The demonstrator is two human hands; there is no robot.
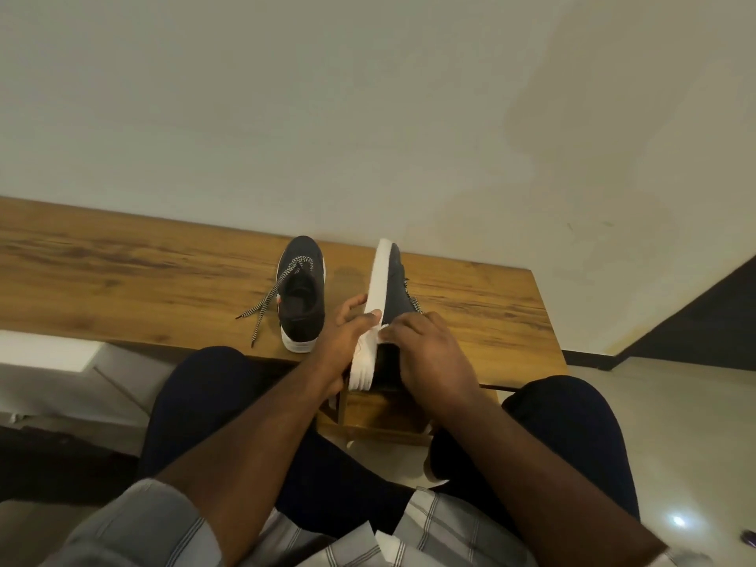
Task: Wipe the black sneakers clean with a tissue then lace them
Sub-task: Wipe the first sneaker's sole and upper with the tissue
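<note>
Two black sneakers with white soles are on a wooden table [122, 272]. The left sneaker [302, 292] stands upright, its speckled lace [266, 304] loose and trailing over the wood. The right sneaker [388, 304] is tipped on its side, white sole facing left. My left hand [343, 341] grips that sole near the heel. My right hand [429, 354] presses a white tissue [378, 333] against the shoe's side at the sole edge. Most of the tissue is hidden under my fingers.
A plain pale wall rises right behind the table. The table's right edge [544, 321] drops to a light floor with a dark wall panel [695, 321] beyond. My knees in dark trousers sit under the near edge. A white surface [45, 354] lies low at left.
</note>
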